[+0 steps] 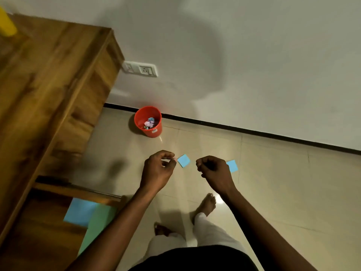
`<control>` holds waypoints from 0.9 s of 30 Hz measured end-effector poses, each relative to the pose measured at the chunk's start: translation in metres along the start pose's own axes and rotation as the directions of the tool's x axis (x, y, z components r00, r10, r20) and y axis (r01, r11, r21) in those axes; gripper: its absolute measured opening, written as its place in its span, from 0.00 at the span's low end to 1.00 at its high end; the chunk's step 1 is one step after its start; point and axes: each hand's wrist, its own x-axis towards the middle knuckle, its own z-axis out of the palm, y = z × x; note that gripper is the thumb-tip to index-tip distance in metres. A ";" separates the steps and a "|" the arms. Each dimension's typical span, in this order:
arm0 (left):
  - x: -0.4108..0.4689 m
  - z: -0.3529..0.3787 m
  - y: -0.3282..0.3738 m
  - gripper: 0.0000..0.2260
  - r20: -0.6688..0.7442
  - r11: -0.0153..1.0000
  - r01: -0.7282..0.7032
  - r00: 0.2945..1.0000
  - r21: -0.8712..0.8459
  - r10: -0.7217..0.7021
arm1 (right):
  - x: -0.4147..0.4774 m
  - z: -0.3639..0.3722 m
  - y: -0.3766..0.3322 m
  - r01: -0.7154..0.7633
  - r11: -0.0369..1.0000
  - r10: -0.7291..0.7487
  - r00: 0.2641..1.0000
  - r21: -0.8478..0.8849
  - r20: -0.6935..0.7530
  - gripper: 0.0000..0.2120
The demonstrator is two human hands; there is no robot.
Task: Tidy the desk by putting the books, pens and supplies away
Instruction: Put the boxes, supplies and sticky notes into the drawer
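Observation:
I stand over the tiled floor with both hands out in front of me. My left hand (159,169) has curled fingers, and its fingertips pinch a tiny pink scrap (175,159). My right hand (214,169) is curled into a loose fist with nothing visible in it. A blue sticky note (183,160) lies on the floor between my hands. A second blue sticky note (232,165) shows just past my right hand, partly hidden by it. A red bin (151,132) with crumpled paper inside stands by the wall ahead.
A wooden desk (48,90) fills the left side, with a yellow object (6,24) on its far corner. Blue paper (80,212) and green paper (99,223) lie in its lower open part. A wall socket (140,69) sits beside the desk. My bare feet (207,204) are below.

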 end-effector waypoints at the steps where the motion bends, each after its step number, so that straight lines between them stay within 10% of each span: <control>1: 0.006 0.013 0.001 0.05 0.019 1.000 0.011 1.000 0.009 -0.011 | 0.008 -0.009 0.009 -0.023 1.000 0.023 1.000 0.005 -0.010 0.05; 11: 0.113 0.172 -0.030 0.06 0.094 0.983 0.106 0.988 0.153 -0.121 | 0.118 -0.061 0.117 -0.217 0.976 0.218 0.974 0.029 -0.067 0.05; 27: 0.289 0.357 -0.326 0.18 0.164 0.905 0.085 0.972 0.417 -0.167 | 0.299 0.041 0.384 -0.252 0.956 0.257 0.966 -0.149 0.010 0.07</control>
